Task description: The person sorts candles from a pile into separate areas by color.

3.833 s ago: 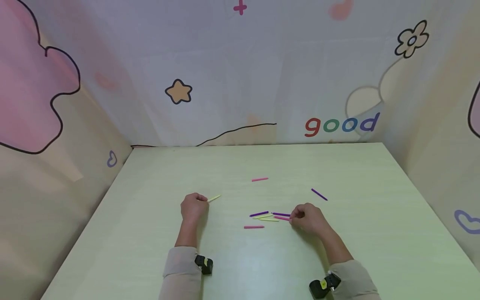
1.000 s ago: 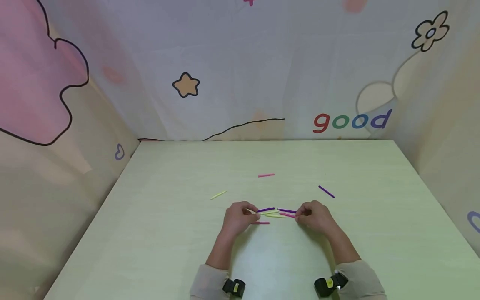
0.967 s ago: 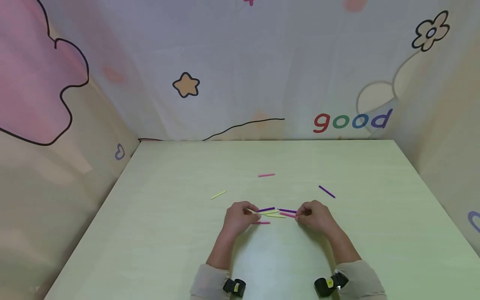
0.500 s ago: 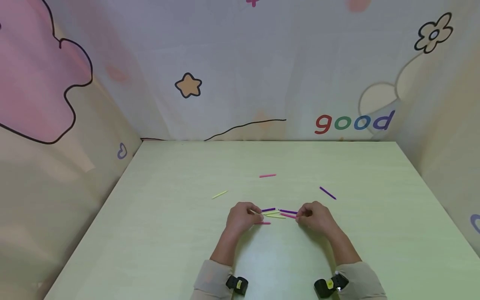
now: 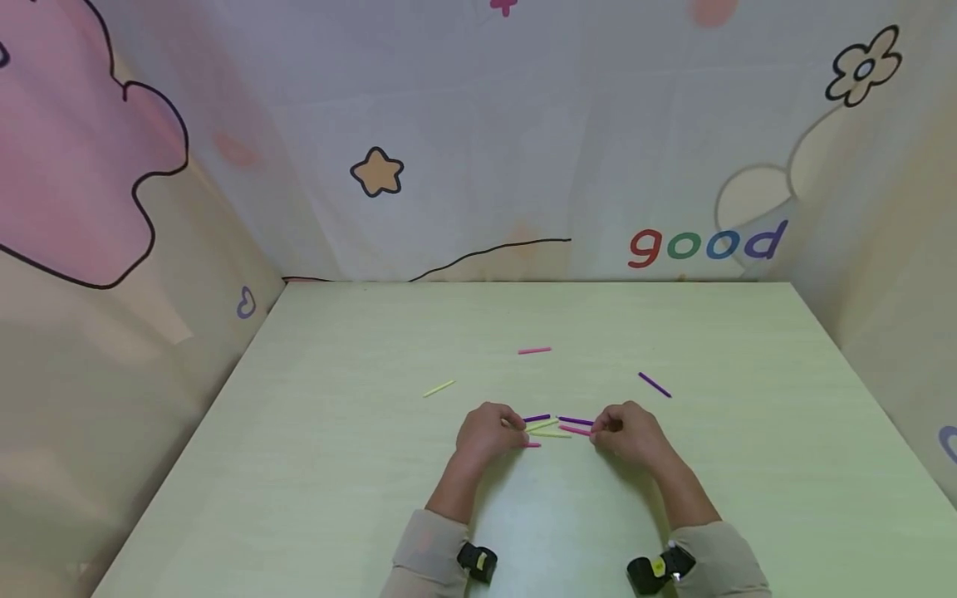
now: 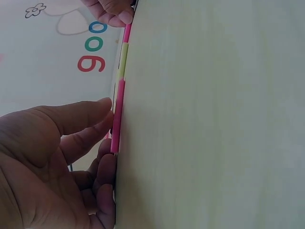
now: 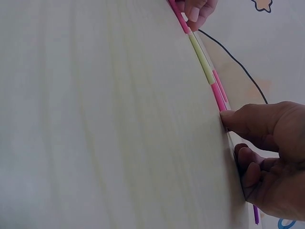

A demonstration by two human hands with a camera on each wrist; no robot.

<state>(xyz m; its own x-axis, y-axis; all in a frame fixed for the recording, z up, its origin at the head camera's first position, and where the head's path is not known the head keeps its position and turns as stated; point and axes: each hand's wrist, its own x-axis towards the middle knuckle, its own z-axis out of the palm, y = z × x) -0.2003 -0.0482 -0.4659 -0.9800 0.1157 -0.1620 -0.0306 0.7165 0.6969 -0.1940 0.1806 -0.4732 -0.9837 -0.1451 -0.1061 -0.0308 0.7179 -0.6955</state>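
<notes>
In the head view, my left hand (image 5: 489, 432) is at the left end of a small cluster of thin coloured sticks. Its thumb and index finger pinch the end of a yellow stick (image 5: 544, 426); the contact is partly hidden. A purple stick (image 5: 538, 417) and a pink stick (image 6: 118, 117) lie beside those fingers. Opposite, my right hand (image 5: 626, 432) pinches the right end of another pink stick (image 5: 574, 430), its thumb on that end in the right wrist view. Another purple stick (image 5: 576, 421) reaches its fingers. Between the hands lies a second yellow stick (image 5: 551, 434).
Around the cluster on the pale table (image 5: 336, 465) lie a loose yellow stick (image 5: 439, 389), a pink stick (image 5: 534, 350) farther back and a purple stick (image 5: 655, 384) to the right. A printed cloth backdrop (image 5: 463, 166) stands along the table's back edge.
Since the earliest frame, my left hand has let go of the outlying yellow stick and moved right to the cluster. Lately the held yellow stick has tilted slightly; my right hand stays in place.
</notes>
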